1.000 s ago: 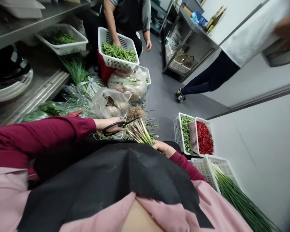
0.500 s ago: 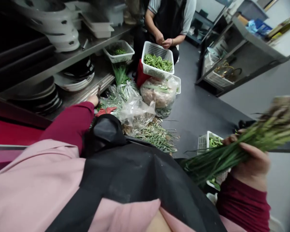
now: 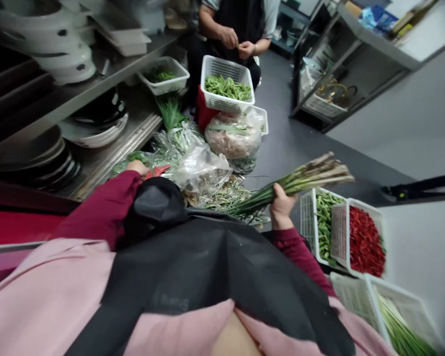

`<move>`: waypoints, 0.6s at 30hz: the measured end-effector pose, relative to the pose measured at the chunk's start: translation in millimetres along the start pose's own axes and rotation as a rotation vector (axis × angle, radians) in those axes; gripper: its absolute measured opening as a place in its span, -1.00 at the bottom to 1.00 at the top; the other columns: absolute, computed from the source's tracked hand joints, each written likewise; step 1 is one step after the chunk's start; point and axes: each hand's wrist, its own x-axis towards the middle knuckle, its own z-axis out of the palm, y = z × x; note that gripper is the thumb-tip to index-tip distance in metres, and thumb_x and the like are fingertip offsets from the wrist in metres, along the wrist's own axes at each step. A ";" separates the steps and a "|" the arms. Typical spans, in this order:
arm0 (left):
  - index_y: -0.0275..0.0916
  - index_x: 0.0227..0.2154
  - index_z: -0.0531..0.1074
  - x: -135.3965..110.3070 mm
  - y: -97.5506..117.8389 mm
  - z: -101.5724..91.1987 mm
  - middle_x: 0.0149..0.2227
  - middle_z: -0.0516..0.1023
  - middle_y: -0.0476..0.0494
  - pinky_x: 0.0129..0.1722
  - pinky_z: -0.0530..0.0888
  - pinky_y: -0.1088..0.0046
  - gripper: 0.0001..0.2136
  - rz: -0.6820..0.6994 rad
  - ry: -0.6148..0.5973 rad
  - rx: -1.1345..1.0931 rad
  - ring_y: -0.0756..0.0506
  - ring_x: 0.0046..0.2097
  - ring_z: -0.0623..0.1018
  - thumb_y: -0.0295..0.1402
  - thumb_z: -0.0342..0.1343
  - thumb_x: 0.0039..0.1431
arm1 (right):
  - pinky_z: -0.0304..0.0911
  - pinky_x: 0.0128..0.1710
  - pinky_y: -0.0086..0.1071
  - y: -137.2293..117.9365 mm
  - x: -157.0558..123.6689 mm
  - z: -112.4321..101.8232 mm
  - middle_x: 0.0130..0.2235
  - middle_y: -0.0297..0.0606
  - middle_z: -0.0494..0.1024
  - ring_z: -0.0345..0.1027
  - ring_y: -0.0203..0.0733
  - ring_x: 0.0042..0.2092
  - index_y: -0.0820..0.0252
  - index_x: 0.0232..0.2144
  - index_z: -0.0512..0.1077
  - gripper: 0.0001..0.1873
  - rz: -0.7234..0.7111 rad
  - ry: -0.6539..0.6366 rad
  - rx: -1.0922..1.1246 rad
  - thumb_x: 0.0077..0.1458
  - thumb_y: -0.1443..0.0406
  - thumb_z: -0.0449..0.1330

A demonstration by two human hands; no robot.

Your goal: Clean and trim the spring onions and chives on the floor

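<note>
- The right hand (image 3: 283,201) is wrapped around the bunch of green stalks (image 3: 311,176), with curled fingers. It seems to grip near the middle so that the stalks stay together.
- From this hand, the pale ends point outward to the right, and the dark leaves extend to the left, over the trimmings (image 3: 225,194). Both ends are uncovered because the grip is between them.
- The left hand (image 3: 138,168) is just beside the red cloth (image 3: 158,171). Its fingers are hidden, so I cannot tell if they are spread or pinching something.
- Between the hands, slightly ahead, lies the clear bag (image 3: 200,168), perhaps for easy reach.
- Right of the right hand, the green-pepper basket (image 3: 307,225) and red-pepper basket (image 3: 340,237) stand side by side, maybe to save room.
- Ahead of both hands, a co-worker's hands (image 3: 230,38) are above the pod basket (image 3: 228,104), raised probably for comfortable work.
</note>
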 end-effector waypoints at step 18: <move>-0.39 -0.13 0.49 -75.7 112.3 194.6 -0.26 0.60 -0.27 -0.08 0.42 0.22 -0.44 0.101 -0.766 -0.812 -0.25 -0.17 0.55 -0.32 0.42 -0.30 | 0.33 -0.16 -0.35 -6.1 -52.8 27.9 -0.26 -0.26 0.47 0.36 -0.24 -0.22 0.18 -0.21 0.38 -0.46 0.287 -0.632 -0.064 -0.28 0.17 0.41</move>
